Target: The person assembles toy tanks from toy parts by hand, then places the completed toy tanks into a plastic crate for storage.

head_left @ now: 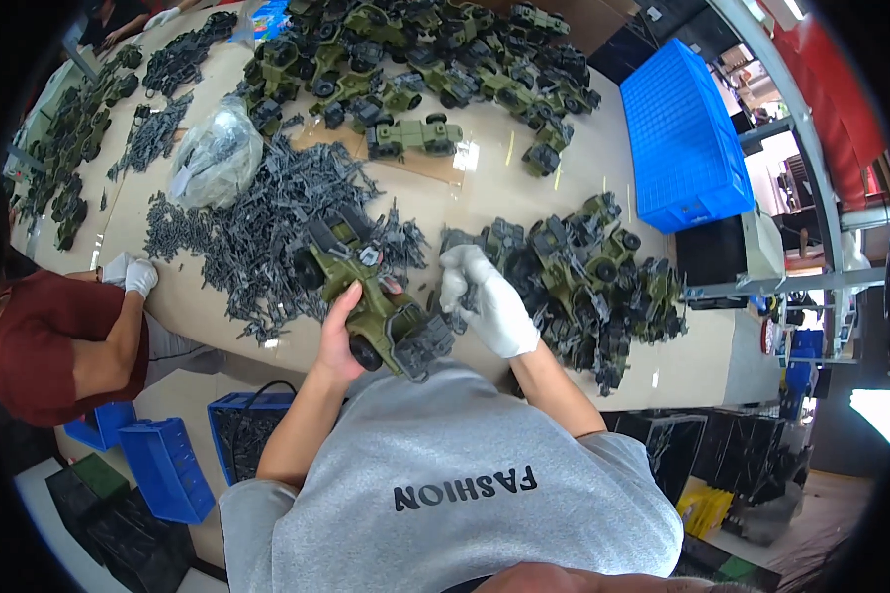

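Note:
My left hand (338,341), bare, is wrapped round a green toy military vehicle (378,296) with black wheels and dark grey parts, held tilted above the table edge. My right hand (496,308), in a white glove, is just right of the vehicle with its fingers curled together. Whatever those fingers hold, if anything, is too small or hidden to name. Beyond the vehicle spreads a heap of small dark grey plastic parts (252,222). A cluster of similar toy vehicles (574,262) stands close to the right of my gloved hand.
Many more toy vehicles (396,49) fill the far table, with one (415,136) on cardboard. A clear plastic bag (218,153) lies on the grey parts. A blue crate (677,138) stands at the right. At the left, a person in dark red (64,336) with white gloves works.

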Demonstrator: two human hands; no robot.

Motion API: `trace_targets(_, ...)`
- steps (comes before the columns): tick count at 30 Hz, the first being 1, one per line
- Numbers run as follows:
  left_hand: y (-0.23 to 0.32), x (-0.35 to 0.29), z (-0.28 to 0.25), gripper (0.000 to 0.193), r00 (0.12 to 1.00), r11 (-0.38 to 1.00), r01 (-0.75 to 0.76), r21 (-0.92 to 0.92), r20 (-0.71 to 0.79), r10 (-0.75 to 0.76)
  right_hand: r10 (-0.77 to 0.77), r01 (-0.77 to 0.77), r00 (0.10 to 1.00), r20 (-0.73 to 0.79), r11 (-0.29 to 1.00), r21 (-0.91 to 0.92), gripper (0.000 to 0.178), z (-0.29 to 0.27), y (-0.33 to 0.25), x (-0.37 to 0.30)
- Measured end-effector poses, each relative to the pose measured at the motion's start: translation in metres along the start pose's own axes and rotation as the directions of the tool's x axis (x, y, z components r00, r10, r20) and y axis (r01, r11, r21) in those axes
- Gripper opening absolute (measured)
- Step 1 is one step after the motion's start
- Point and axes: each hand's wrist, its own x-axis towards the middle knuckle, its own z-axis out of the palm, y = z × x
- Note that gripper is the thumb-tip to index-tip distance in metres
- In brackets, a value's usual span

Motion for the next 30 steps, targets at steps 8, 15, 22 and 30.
trace_targets(8, -0.014, -0.033, -0.004, 0.026, 0.988, 0.992, -0.011, 0.125, -0.151, 0.03, -0.257, 0.254, 0.962, 0.088, 0.735, -0.629, 0.045, 0.015, 0.019, -0.057)
trace_targets(15, -0.016, -0.045, 0.003, 0.029, 0.977, 0.988, 0.001, 0.155, -0.211, 0.032, -0.271, 0.238, 0.96, 0.069, 0.661, -0.711, 0.023, 0.027, 0.028, -0.066)
trace_targets(22, -0.013, -0.056, 0.021, 0.027, 0.977, 0.973, -0.03, 0.229, -0.197, 0.077, -0.432, 0.453, 0.848, 0.308, 0.288, -0.844, 0.014, 0.038, 0.045, -0.069)
trace_targets(30, -0.012, -0.053, 0.021, 0.028, 0.985, 0.955, -0.036, 0.295, -0.149, 0.084, -0.049, -0.05, 0.987, -0.156, 0.82, -0.57, 0.048, 0.037, 0.054, -0.073)
